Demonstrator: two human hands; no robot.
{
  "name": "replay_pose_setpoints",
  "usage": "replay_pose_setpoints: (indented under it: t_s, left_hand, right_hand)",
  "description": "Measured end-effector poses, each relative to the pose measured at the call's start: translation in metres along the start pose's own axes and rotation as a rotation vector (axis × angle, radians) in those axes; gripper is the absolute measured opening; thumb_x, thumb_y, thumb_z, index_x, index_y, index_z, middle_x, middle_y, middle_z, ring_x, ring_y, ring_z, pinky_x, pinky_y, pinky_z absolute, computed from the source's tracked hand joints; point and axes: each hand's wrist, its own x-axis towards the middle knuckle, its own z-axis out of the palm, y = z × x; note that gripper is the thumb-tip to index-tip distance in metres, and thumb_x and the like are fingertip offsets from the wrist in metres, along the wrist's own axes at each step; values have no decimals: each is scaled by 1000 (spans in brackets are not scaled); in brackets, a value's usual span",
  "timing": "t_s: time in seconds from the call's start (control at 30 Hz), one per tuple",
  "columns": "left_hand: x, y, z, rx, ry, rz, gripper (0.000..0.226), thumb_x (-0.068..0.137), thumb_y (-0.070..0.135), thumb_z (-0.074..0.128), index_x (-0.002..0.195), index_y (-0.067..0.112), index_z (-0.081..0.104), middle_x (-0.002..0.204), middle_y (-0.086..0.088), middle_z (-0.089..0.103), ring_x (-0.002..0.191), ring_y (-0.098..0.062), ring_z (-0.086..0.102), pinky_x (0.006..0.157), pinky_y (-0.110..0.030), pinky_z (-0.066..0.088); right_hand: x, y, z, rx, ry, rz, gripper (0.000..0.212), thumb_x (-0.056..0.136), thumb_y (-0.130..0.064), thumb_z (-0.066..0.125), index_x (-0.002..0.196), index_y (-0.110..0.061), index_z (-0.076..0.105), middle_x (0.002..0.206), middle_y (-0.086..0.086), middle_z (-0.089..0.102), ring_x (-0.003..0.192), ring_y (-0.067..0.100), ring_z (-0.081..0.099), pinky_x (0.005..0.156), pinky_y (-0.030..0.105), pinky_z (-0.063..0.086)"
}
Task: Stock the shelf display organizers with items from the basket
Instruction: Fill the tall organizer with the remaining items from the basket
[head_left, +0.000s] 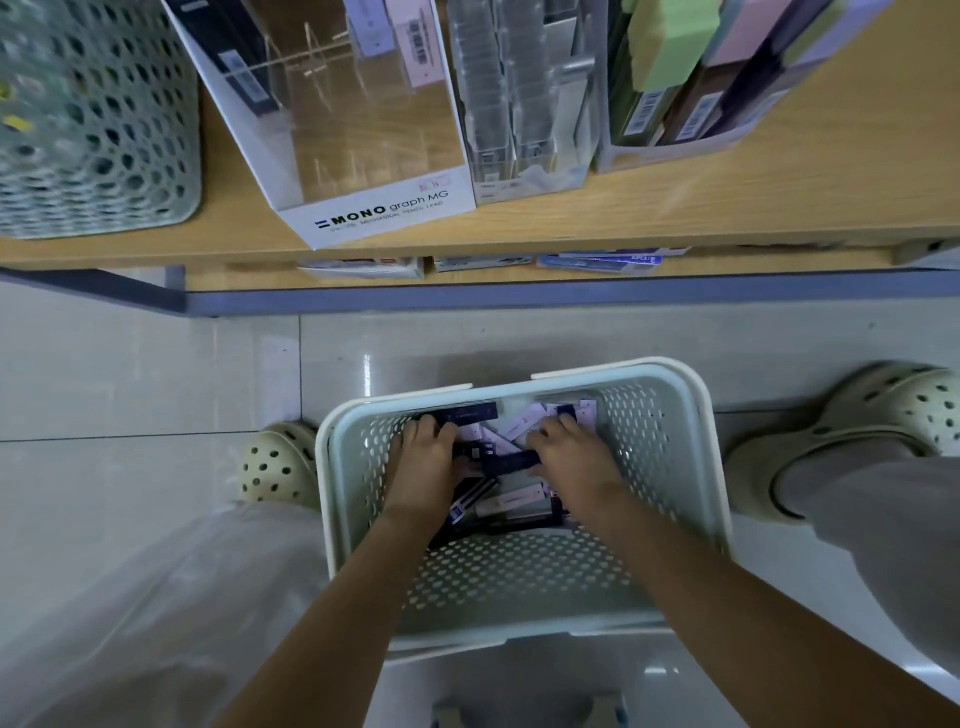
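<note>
A pale green perforated basket (670, 447) stands on the floor between my feet, holding several small dark and white lead cases (511, 428). Both my hands are down inside it. My left hand (427, 457) lies over the dark cases at the left, fingers curled onto them. My right hand (569, 454) covers the cases at the right, fingers bent around a dark case (511, 462) in the middle. On the wooden shelf above stands a clear MONO graph MG display organizer (363, 156), mostly bare inside with a few cases at its back.
A second green perforated basket (88, 119) sits on the shelf at the left. Two more organizers (524, 104) (691, 88) filled with stock stand to the right of the MONO one. A lower shelf (467, 265) holds flat packs. My feet in clogs flank the basket.
</note>
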Motion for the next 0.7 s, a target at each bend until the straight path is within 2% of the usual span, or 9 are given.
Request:
replay_pose_setpoints:
  t_s: [0.1, 0.3, 0.33, 0.4, 0.47, 0.53, 0.6, 0.67, 0.7]
  left_hand:
    - [6, 1, 1, 31, -22, 11, 35, 88, 28, 58, 121, 18, 49, 126, -3, 46, 119, -22, 37, 99, -32, 29]
    - [2, 1, 4, 188, -122, 46, 47, 90, 23, 57, 134, 17, 42, 133, -9, 39, 124, -26, 34, 106, -32, 28]
    - [-1, 3, 4, 117, -136, 30, 45, 92, 21, 56, 134, 16, 42, 132, -9, 41, 123, -26, 36, 104, -32, 30]
    - [-11, 16, -7, -224, -139, -61, 24, 98, 20, 47, 120, 11, 45, 121, -12, 52, 110, -27, 49, 91, -34, 37]
    - [-26, 34, -22, -639, -116, -157, 8, 100, 20, 40, 104, 12, 39, 103, -13, 57, 94, -26, 55, 76, -32, 41]
    - [-41, 52, -33, -1000, -87, -266, 7, 101, 17, 37, 101, 10, 35, 92, -9, 55, 84, -22, 55, 68, -27, 46]
    - [-53, 71, -41, -1267, -80, -365, 18, 101, 28, 39, 104, 11, 41, 93, -5, 57, 88, -18, 58, 75, -24, 54]
    - [-66, 82, -48, -1419, -94, -367, 39, 94, 52, 40, 109, 17, 51, 105, -6, 64, 105, -26, 60, 94, -44, 49]
    - [-73, 87, -54, -1475, -99, -345, 44, 93, 56, 37, 110, 19, 53, 108, -6, 66, 108, -26, 60, 95, -46, 47]
  right_hand:
    - [-11, 1, 3, 100, -129, 64, 31, 98, -25, 47, 122, -7, 50, 123, 11, 51, 113, 27, 50, 87, 36, 44]
    - [-31, 2, -17, 262, -141, 175, 19, 96, -6, 43, 113, -5, 52, 102, 13, 66, 88, 28, 64, 64, 28, 44]
    - [-36, 2, -24, 315, -131, 178, 19, 96, -6, 43, 114, -4, 50, 98, 13, 66, 83, 28, 64, 61, 27, 44]
    - [-46, 3, -35, 506, -78, 165, 18, 98, -10, 43, 115, -5, 47, 89, 12, 66, 72, 26, 61, 56, 27, 42]
    - [-58, 2, -46, 676, -35, 127, 14, 98, -15, 43, 111, -9, 47, 88, 8, 64, 70, 22, 55, 58, 26, 37]
    - [-72, -2, -56, 805, 16, 80, 5, 98, -16, 45, 101, -19, 46, 85, 6, 63, 74, 27, 60, 63, 30, 42]
    - [-85, -9, -65, 929, 61, 78, 17, 98, -13, 45, 90, -28, 42, 83, 5, 64, 75, 24, 66, 69, 35, 53]
    - [-102, -18, -72, 1047, 65, 69, 26, 98, -8, 45, 85, -31, 42, 82, 3, 61, 62, 7, 66, 62, 23, 54]
    - [-109, -23, -75, 1093, 69, 55, 27, 97, -7, 46, 85, -31, 43, 83, 2, 60, 57, 4, 65, 60, 20, 54]
